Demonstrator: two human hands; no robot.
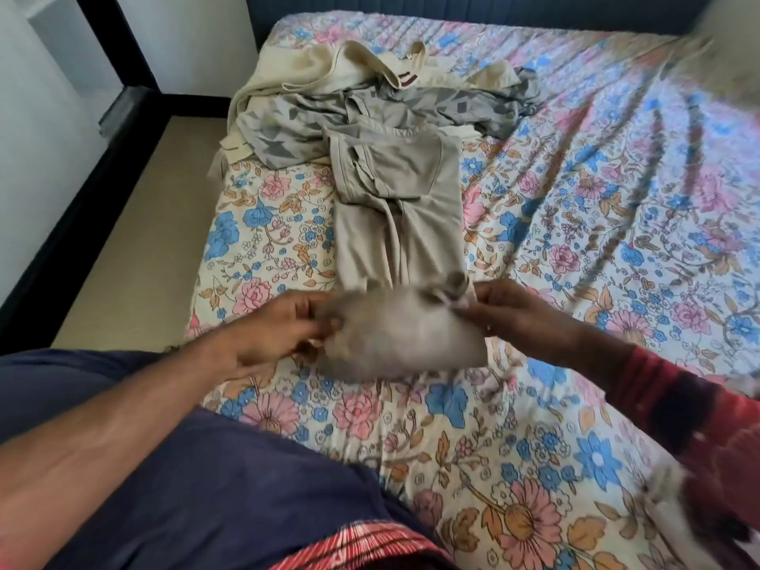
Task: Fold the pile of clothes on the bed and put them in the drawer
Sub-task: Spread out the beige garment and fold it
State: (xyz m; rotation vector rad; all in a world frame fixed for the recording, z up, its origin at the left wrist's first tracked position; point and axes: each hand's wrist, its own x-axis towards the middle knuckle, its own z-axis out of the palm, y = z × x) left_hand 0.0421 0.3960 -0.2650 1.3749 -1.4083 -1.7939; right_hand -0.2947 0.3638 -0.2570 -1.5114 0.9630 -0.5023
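**Both hands on near end of beige garment**

Left hand [279,327] and right hand [520,312] pinch the near, blurred end of the beige garment [397,199], lifted off the floral bed sheet [575,240]. The rest lies flat, stretching far. Behind it, touching: patterned grey cloth [288,125], then cream clothes [329,72]. Floor strip [135,224] left.

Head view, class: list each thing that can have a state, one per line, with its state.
Beige garment: laid out lengthwise, near end lifted and being folded.
Left hand: grips the garment's near end.
Right hand: pinches the garment's near end.
Clothes pile: unfolded, crumpled.
Bed sheet: wrinkled on the right.
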